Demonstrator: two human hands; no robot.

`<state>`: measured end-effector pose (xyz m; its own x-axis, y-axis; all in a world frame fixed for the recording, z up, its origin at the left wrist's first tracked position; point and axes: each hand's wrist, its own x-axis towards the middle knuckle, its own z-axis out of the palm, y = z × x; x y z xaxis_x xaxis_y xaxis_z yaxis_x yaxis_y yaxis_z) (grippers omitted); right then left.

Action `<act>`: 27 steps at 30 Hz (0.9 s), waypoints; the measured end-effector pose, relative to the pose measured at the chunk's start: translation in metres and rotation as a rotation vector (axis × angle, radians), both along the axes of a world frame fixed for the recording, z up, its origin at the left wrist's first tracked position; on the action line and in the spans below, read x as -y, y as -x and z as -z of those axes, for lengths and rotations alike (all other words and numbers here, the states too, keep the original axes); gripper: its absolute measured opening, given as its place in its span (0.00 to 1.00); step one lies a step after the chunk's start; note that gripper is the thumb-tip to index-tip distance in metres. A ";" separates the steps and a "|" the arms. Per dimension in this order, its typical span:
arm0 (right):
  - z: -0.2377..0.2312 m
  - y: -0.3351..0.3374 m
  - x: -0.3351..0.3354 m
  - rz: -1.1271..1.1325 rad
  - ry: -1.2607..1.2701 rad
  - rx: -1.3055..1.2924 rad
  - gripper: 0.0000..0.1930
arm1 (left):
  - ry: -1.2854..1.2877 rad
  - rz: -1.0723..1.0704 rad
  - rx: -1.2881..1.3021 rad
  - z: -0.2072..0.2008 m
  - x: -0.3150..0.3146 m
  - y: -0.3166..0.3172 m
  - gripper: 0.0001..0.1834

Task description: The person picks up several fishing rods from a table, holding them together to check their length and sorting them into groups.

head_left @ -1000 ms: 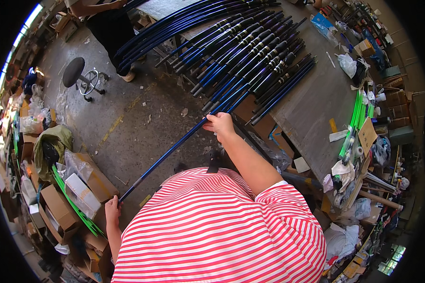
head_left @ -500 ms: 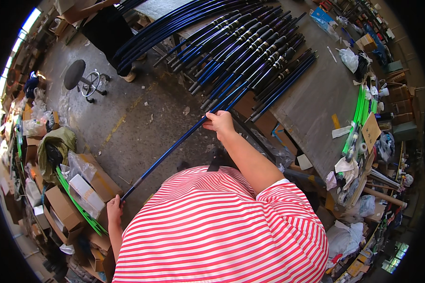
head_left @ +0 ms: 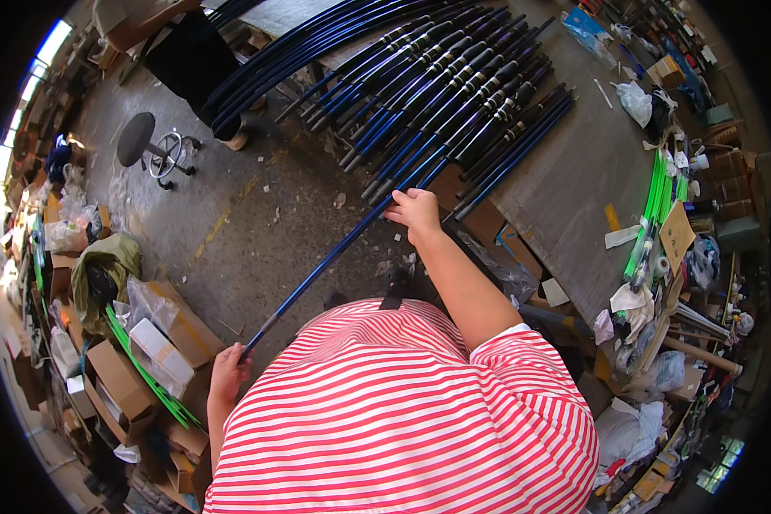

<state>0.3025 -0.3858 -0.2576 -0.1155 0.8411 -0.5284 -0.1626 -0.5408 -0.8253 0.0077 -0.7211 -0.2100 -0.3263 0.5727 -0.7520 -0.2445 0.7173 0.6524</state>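
A long blue fishing rod (head_left: 317,273) slants across in front of me, from lower left up toward the table. My left hand (head_left: 229,375) is closed around its near end, beside the cardboard boxes. Farther up the shaft, my right hand (head_left: 416,214) pinches it with thumb and fingers close to the table edge. Just beyond that hand lies a pile of dark and blue fishing rods (head_left: 454,86), with black grips and silver fittings, their ends jutting past the table. The held rod's far end overlaps the pile, so I cannot tell where it stops.
The grey table (head_left: 565,197) extends to the right, with bundled green rods (head_left: 654,201) on its far side. At left stand open cardboard boxes (head_left: 116,377) and a round stool (head_left: 137,140). Another person in dark clothes (head_left: 193,68) stands at the upper left.
Both hands have shifted right and slightly up with the rod, bringing its far end nearer the pile. Both still hold it.
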 end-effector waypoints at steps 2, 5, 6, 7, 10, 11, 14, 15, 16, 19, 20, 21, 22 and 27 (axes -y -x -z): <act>-0.009 -0.015 0.000 -0.080 -0.052 0.083 0.09 | -0.004 -0.007 0.114 0.006 -0.020 -0.014 0.17; -0.018 -0.045 0.007 -0.074 -0.102 0.161 0.09 | -0.062 -0.006 0.252 0.021 -0.063 -0.036 0.17; -0.022 -0.057 0.009 -0.052 -0.096 0.175 0.09 | -0.106 -0.004 0.318 0.024 -0.080 -0.044 0.17; -0.021 -0.070 0.010 -0.020 -0.102 0.192 0.09 | -0.150 -0.003 0.382 0.025 -0.096 -0.052 0.18; 0.000 -0.118 0.004 0.177 -0.099 0.303 0.10 | -0.205 0.014 0.587 0.024 -0.147 -0.077 0.17; 0.013 -0.134 0.000 0.243 -0.082 0.339 0.10 | -0.199 0.004 0.632 0.023 -0.164 -0.088 0.18; 0.029 -0.158 -0.014 0.337 0.084 0.288 0.12 | -0.182 -0.028 0.787 0.042 -0.208 -0.107 0.19; 0.036 -0.159 -0.019 0.314 0.114 0.124 0.13 | -0.178 -0.039 0.843 0.048 -0.222 -0.113 0.19; 0.046 -0.158 -0.024 0.297 0.142 -0.042 0.13 | -0.143 -0.086 0.838 0.047 -0.237 -0.122 0.20; 0.059 -0.144 -0.040 0.305 0.189 -0.469 0.12 | -0.095 -0.185 0.833 0.046 -0.272 -0.145 0.19; 0.060 -0.138 -0.044 0.319 0.199 -0.601 0.11 | -0.114 -0.181 0.845 0.046 -0.280 -0.151 0.19; 0.060 -0.136 -0.046 0.347 0.214 -0.602 0.11 | -0.130 -0.180 0.857 0.047 -0.284 -0.154 0.19; 0.060 -0.134 -0.048 0.374 0.229 -0.602 0.10 | -0.122 -0.145 0.834 0.047 -0.287 -0.155 0.18; 0.056 -0.149 -0.035 0.267 0.135 -0.593 0.12 | 0.044 0.059 0.561 0.075 -0.270 -0.135 0.14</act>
